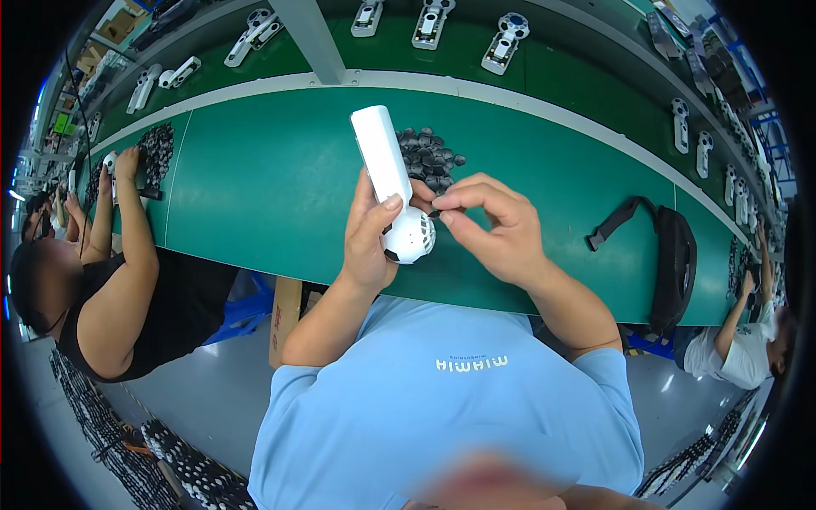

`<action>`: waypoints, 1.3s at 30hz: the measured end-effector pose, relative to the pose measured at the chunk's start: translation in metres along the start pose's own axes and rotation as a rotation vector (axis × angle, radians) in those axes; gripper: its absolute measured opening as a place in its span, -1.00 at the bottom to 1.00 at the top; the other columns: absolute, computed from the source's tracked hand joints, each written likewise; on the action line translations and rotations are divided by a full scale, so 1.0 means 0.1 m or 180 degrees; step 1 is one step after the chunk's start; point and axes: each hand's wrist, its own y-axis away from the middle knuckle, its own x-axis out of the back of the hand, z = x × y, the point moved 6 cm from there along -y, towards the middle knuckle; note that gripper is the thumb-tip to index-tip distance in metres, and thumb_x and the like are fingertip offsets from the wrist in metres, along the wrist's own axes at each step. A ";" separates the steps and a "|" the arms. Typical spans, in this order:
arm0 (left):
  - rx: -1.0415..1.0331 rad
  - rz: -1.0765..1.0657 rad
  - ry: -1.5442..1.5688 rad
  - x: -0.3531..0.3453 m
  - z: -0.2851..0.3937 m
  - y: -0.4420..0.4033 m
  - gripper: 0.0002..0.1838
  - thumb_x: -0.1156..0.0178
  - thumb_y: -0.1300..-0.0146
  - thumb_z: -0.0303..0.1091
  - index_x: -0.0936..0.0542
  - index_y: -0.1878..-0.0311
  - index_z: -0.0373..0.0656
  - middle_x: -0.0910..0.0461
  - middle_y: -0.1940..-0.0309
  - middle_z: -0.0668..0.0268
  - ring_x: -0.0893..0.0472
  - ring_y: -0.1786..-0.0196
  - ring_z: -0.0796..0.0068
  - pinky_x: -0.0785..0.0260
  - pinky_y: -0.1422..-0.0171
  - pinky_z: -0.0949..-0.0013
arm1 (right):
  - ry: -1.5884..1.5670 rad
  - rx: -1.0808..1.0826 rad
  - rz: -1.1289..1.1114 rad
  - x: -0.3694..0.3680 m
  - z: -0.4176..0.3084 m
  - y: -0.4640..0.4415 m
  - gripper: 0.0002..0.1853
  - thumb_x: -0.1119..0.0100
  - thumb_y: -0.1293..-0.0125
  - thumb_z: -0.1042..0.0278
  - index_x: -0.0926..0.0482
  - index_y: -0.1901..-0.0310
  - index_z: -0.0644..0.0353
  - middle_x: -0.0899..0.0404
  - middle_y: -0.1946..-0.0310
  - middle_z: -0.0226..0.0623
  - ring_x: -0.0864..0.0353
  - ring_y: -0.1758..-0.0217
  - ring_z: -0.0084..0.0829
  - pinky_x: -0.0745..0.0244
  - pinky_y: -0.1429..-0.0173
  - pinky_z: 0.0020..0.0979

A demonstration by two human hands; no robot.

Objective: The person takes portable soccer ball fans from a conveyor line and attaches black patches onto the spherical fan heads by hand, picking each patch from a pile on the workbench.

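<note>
My left hand (371, 239) is wrapped around a white device with a long handle and a round, football-like head (410, 237). The head has vent slots and black patches, and the handle points away from me. Close to the head's upper right, my right hand (503, 228) pinches a small black piece (434, 213) between thumb and forefinger. Whether that piece touches the head I cannot tell. Just beyond the device, a pile of small black many-sided pieces (429, 155) lies on the green table (263, 183).
A black strap bag (676, 268) lies on the table's right side. Behind a pale rail (476, 87), several white devices (507, 42) rest on a green surface. A grey post (310, 38) stands at the back. Co-workers sit left (119, 306) and right (731, 348).
</note>
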 end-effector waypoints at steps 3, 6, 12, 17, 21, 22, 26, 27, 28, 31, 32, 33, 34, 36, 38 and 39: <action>-0.0026 0.0059 -0.0053 0.02 -0.02 0.00 -0.23 -0.24 -0.39 -0.26 -0.12 -0.56 -0.25 -0.62 -0.01 0.01 -0.67 0.01 0.31 -0.58 -0.04 0.26 | 0.0771 0.0467 -0.0092 -0.07 -0.14 0.02 -0.75 -0.37 -0.26 0.67 -0.75 0.03 0.28 -0.73 0.17 -0.22 -0.75 0.13 -0.40 -0.64 0.04 -0.43; -0.0308 0.0055 -0.0589 0.05 0.01 0.01 -0.19 -0.23 -0.44 -0.22 -0.08 -0.61 -0.25 -0.62 0.00 0.04 -0.65 0.01 0.35 -0.55 -0.07 0.27 | 0.1347 0.0608 -0.0106 -0.15 -0.20 0.06 -0.75 -0.37 -0.22 0.68 -0.76 0.06 0.25 -0.73 0.18 -0.21 -0.75 0.13 -0.38 -0.62 0.08 -0.43; -0.0481 0.0070 -0.0927 -0.01 0.02 0.01 -0.22 -0.20 -0.46 -0.23 -0.08 -0.61 -0.25 -0.61 0.01 0.07 -0.64 0.03 0.39 -0.54 -0.06 0.31 | 0.0861 0.0399 -0.0291 -0.19 -0.09 0.07 -0.77 -0.46 -0.26 0.59 -0.78 0.05 0.25 -0.70 0.19 -0.24 -0.73 0.19 -0.38 -0.63 0.14 -0.41; -0.0366 0.0176 -0.0900 0.02 -0.01 0.01 -0.29 -0.19 -0.45 -0.22 -0.16 -0.55 -0.25 -0.61 0.01 0.04 -0.66 0.06 0.37 -0.56 -0.03 0.30 | 0.0493 0.0338 -0.0196 -0.21 0.09 0.13 -0.75 -0.53 -0.25 0.51 -0.79 0.03 0.25 -0.68 0.13 -0.23 -0.72 0.11 -0.39 -0.63 0.10 -0.43; -0.0324 0.0214 -0.0904 0.05 -0.03 0.00 -0.25 -0.20 -0.47 -0.24 -0.12 -0.59 -0.23 -0.61 0.01 0.04 -0.66 0.09 0.40 -0.56 -0.01 0.32 | 0.0620 0.0409 -0.0145 -0.26 0.09 0.25 -0.76 -0.54 -0.24 0.53 -0.80 0.05 0.24 -0.65 0.10 -0.25 -0.68 0.08 -0.40 -0.61 0.04 -0.43; -0.0292 0.0216 -0.0911 0.04 -0.04 0.00 -0.24 -0.20 -0.47 -0.24 -0.11 -0.61 -0.23 -0.61 0.01 0.04 -0.66 0.10 0.40 -0.55 -0.01 0.32 | 0.0623 0.0416 -0.0137 -0.27 0.11 0.27 -0.76 -0.54 -0.24 0.53 -0.80 0.05 0.24 -0.65 0.10 -0.25 -0.68 0.08 -0.40 -0.61 0.04 -0.43; -0.0312 0.0232 -0.1008 0.00 -0.04 0.01 -0.21 -0.21 -0.47 -0.24 -0.09 -0.63 -0.23 -0.61 0.01 0.05 -0.65 0.10 0.41 -0.55 -0.01 0.32 | 0.0024 -0.0013 -0.0044 -0.29 0.22 0.31 -0.79 -0.55 -0.22 0.55 -0.80 0.10 0.23 -0.61 0.10 -0.29 -0.63 0.06 -0.44 -0.59 -0.02 -0.42; -0.0300 0.0226 -0.0996 0.00 -0.05 0.01 -0.21 -0.21 -0.47 -0.24 -0.09 -0.63 -0.23 -0.61 0.01 0.05 -0.65 0.10 0.41 -0.55 -0.01 0.32 | -0.0114 -0.0073 -0.0032 -0.29 0.23 0.30 -0.79 -0.55 -0.23 0.56 -0.80 0.10 0.22 -0.60 0.10 -0.31 -0.62 0.06 -0.45 -0.58 -0.04 -0.42; -0.0345 0.0199 -0.1046 0.00 -0.04 0.00 -0.21 -0.21 -0.47 -0.24 -0.09 -0.63 -0.23 -0.61 0.01 0.05 -0.65 0.10 0.41 -0.55 -0.01 0.32 | -0.0255 -0.0142 -0.0020 -0.29 0.24 0.30 -0.79 -0.55 -0.23 0.57 -0.80 0.10 0.22 -0.59 0.10 -0.32 -0.61 0.06 -0.46 -0.57 -0.05 -0.43; -0.0375 0.0186 -0.1119 0.02 -0.05 0.03 -0.20 -0.21 -0.47 -0.24 -0.08 -0.64 -0.23 -0.61 0.00 0.06 -0.66 0.09 0.41 -0.55 -0.02 0.33 | -0.0559 -0.0462 -0.0052 -0.26 0.31 0.33 -0.76 -0.55 -0.22 0.58 -0.77 0.07 0.21 -0.57 0.08 -0.35 -0.59 0.04 -0.49 -0.55 -0.08 -0.44; -0.0401 0.0102 -0.1126 -0.01 -0.04 0.04 -0.18 -0.21 -0.47 -0.25 -0.06 -0.65 -0.25 -0.61 -0.02 0.08 -0.65 0.04 0.41 -0.55 -0.06 0.32 | -0.0730 -0.0669 -0.0092 -0.25 0.36 0.36 -0.72 -0.56 -0.21 0.58 -0.75 0.05 0.22 -0.57 0.06 -0.35 -0.58 0.02 -0.49 -0.54 -0.10 -0.44; -0.0434 0.0019 -0.1133 -0.03 -0.02 0.05 -0.16 -0.22 -0.47 -0.26 -0.04 -0.66 -0.27 -0.61 -0.03 0.10 -0.65 -0.01 0.41 -0.54 -0.10 0.31 | -0.0900 -0.0872 -0.0134 -0.26 0.41 0.39 -0.69 -0.57 -0.20 0.58 -0.72 0.02 0.22 -0.56 0.04 -0.36 -0.57 0.00 -0.50 -0.53 -0.12 -0.44; -0.0475 -0.0064 -0.1144 -0.05 0.00 0.05 -0.15 -0.23 -0.47 -0.26 -0.03 -0.67 -0.28 -0.61 -0.05 0.12 -0.64 -0.06 0.41 -0.54 -0.13 0.29 | -0.0908 -0.0914 -0.0136 -0.27 0.44 0.40 -0.69 -0.57 -0.20 0.58 -0.72 0.02 0.22 -0.56 0.04 -0.36 -0.57 0.00 -0.50 -0.53 -0.12 -0.44; -0.0483 -0.0100 -0.1161 -0.10 0.01 0.08 -0.14 -0.24 -0.47 -0.27 -0.03 -0.67 -0.29 -0.61 -0.09 0.11 -0.64 -0.09 0.39 -0.53 -0.16 0.28 | -0.1359 -0.0841 -0.0024 -0.28 0.47 0.44 -0.57 -0.60 -0.18 0.57 -0.64 -0.06 0.21 -0.55 -0.01 -0.36 -0.56 -0.03 -0.51 -0.53 -0.14 -0.42; -0.0557 -0.0223 -0.1210 -0.12 0.05 0.09 -0.13 -0.24 -0.45 -0.28 -0.03 -0.67 -0.29 -0.60 -0.17 0.08 -0.64 -0.14 0.36 -0.53 -0.22 0.26 | -0.1594 -0.0811 0.0033 -0.30 0.48 0.45 -0.51 -0.62 -0.16 0.56 -0.60 -0.10 0.20 -0.55 -0.03 -0.36 -0.55 -0.04 -0.52 -0.53 -0.16 -0.41; -0.0546 -0.0214 -0.1210 -0.10 0.05 0.09 -0.13 -0.24 -0.45 -0.28 -0.03 -0.67 -0.29 -0.60 -0.17 0.08 -0.64 -0.14 0.36 -0.53 -0.22 0.26 | -0.1746 -0.0935 0.0040 -0.32 0.49 0.44 -0.49 -0.63 -0.15 0.57 -0.57 -0.10 0.19 -0.55 -0.03 -0.37 -0.55 -0.03 -0.53 -0.54 -0.14 -0.41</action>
